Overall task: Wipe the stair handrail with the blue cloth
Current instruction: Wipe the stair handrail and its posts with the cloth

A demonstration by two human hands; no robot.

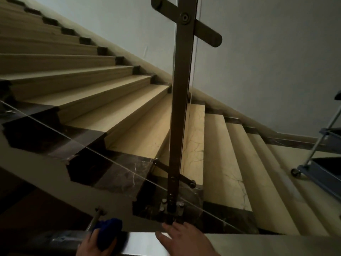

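The metal handrail [258,244] runs across the bottom of the head view. A bunched blue cloth [108,231] sits on the rail at the lower left, held there by my left hand [90,246], whose fingers curl round it. My right hand [186,241] rests on the rail just right of the cloth, fingers spread and fairly straight, holding nothing. Its fingertips reach toward the foot of the upright post [180,115].
A dark metal baluster post with cross brackets rises through the middle, holding glass panels [73,141]. Behind it beige marble stairs [217,154] with dark borders run up left and down right. A blue wheeled cart [317,169] stands at the right edge.
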